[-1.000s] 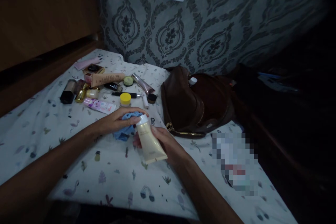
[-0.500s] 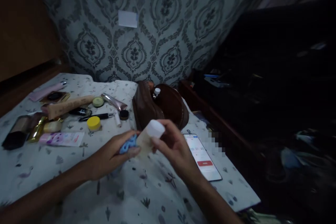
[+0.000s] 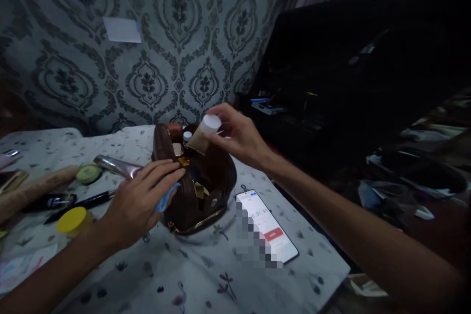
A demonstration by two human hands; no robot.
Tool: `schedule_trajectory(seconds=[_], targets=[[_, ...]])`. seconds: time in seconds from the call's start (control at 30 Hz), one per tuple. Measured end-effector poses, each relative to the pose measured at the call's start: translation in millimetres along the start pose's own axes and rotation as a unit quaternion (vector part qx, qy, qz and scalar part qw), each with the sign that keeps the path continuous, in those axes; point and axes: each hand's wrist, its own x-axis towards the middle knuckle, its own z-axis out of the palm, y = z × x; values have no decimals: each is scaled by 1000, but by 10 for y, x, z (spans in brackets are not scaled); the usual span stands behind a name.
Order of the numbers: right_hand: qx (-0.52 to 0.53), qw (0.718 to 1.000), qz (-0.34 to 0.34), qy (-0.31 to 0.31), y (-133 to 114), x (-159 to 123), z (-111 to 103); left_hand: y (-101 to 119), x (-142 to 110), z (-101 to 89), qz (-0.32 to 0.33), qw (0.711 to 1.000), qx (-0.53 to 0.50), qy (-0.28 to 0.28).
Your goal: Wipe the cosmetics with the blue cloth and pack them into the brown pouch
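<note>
My right hand (image 3: 237, 135) grips a white-capped tube (image 3: 199, 140) by its cap, between thumb and fingers. The tube's pale, see-through-looking body tilts down into the open brown cosmetic bag (image 3: 225, 174). Against the bag's near left side lies my left hand (image 3: 147, 191), fingers bent over its edge. A soft light-blue item (image 3: 167, 197) is held under those fingers; its kind is unclear. Within the bag stand a small white-capped bottle (image 3: 187, 136) and other items, partly hidden.
Left of the bag lie a silver-pink tube (image 3: 116, 165), a yellow-lidded jar (image 3: 74, 222), a black pen-like stick (image 3: 84, 204), a green-lidded pot (image 3: 89, 173) and a beige tube (image 3: 40, 189). A phone (image 3: 283, 243) with a lit timer is at the right table edge.
My right hand has carried the white-capped tube away from my left hand, up and over the bag. My left hand has moved to the bag's side, keeping the light-blue item. The view has shifted right.
</note>
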Motion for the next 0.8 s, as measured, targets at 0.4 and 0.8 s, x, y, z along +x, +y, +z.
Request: schedule_trajectory(seconds=[0.4, 0.8], targets=[[-282, 935, -33, -213, 368, 386, 235, -52, -152, 22, -15, 999, -38, -10], [-320, 899, -61, -293, 455, 485, 378, -171, -63, -101, 42, 998, -20, -37]])
